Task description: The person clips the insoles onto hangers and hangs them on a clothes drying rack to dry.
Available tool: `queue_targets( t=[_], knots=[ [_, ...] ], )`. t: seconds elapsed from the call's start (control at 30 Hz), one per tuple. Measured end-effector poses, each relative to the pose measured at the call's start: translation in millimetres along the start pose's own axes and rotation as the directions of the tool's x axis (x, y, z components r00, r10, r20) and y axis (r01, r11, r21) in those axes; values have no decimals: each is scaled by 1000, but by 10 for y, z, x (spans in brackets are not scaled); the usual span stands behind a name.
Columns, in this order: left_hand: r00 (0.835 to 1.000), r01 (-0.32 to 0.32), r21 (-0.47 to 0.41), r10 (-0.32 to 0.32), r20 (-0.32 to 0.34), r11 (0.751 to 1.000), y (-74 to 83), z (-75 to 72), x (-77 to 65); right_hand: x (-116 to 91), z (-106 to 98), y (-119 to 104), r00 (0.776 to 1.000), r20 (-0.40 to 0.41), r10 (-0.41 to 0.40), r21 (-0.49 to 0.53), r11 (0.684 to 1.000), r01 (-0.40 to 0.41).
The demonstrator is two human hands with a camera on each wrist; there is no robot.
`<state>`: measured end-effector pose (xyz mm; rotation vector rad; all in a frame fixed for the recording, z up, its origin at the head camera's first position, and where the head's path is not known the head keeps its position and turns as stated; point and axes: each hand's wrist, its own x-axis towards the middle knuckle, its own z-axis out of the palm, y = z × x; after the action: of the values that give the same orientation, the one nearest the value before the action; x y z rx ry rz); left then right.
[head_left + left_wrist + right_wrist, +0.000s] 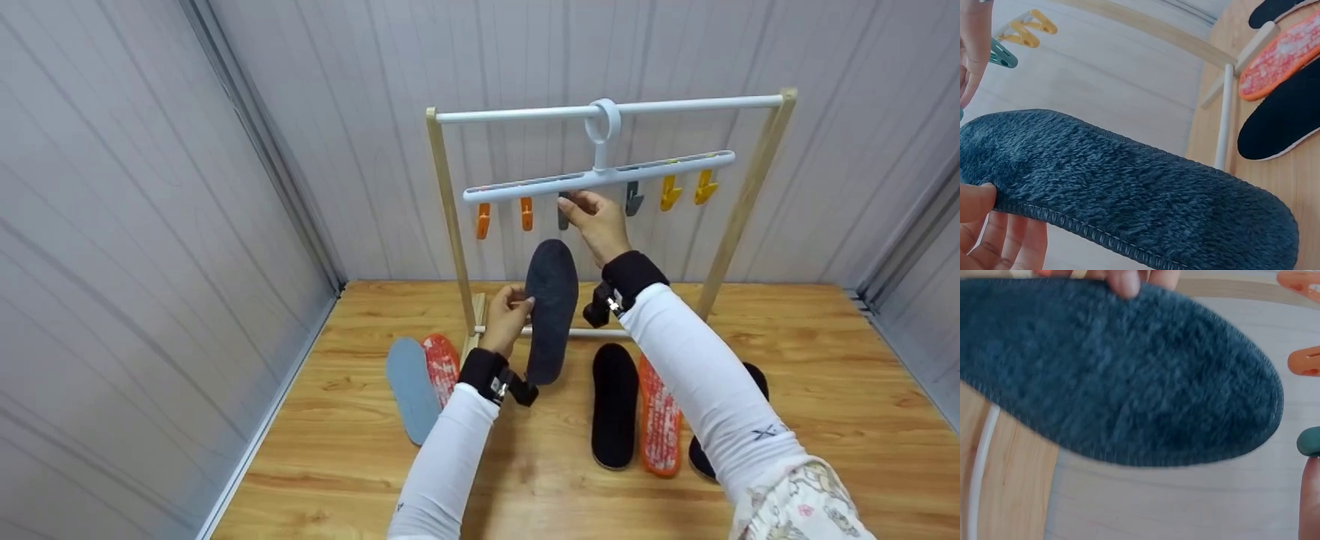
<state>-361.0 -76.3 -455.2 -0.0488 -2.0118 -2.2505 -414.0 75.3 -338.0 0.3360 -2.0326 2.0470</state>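
A dark grey fuzzy insole (pixel 553 315) hangs upright from my left hand (pixel 507 319), which pinches its left edge between thumb and fingers. In the left wrist view its furry face and stitched rim (pixel 1123 180) fill the lower half. My right hand (pixel 604 226) is higher up, with thumb and fingers on a grey-green clip (pixel 562 213) under the white hanger (pixel 540 185). The insole's rounded top lies just below that clip, apart from it. Only a fingertip and one end of the clip (pixel 1310 441) show in the right wrist view.
Orange clips (pixel 526 214) hang left of my right hand; another grey-green clip (pixel 634 199) and yellow clips (pixel 670 195) hang right. A wooden-sided rack (pixel 450 225) carries the hanger. On the floor lie light blue (pixel 412 390), red-patterned (pixel 660 427) and black (pixel 615 405) insoles.
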Motion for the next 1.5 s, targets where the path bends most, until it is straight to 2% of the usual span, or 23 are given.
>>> queue_targets(
  t=[0.23,0.37,0.5,0.63,1.2,1.37,1.5],
  knots=[
    [1000,1,5,-1,18,1000,33,12,-7,-148,38,-260,997,-2,83,83,993,-83],
    [1000,-4,-3,4,21,1000,22,25,7,-63,27,-149,997,-7,79,100,992,-78],
    [999,-19,2,19,34,1000,53,38,10,7,12,-42,998,-14,55,63,997,-54],
    [998,-36,19,35,48,999,77,50,11,-6,7,-42,999,-33,33,23,999,-32],
    [999,-18,13,17,46,1000,54,60,-5,-20,43,-39,999,-28,28,50,998,-26],
    [997,-28,21,27,66,999,68,67,15,-18,37,-55,1000,-29,10,45,999,-9],
    [998,-40,22,39,58,999,56,88,52,-9,28,-66,1000,-20,5,59,998,-4]
  ],
)
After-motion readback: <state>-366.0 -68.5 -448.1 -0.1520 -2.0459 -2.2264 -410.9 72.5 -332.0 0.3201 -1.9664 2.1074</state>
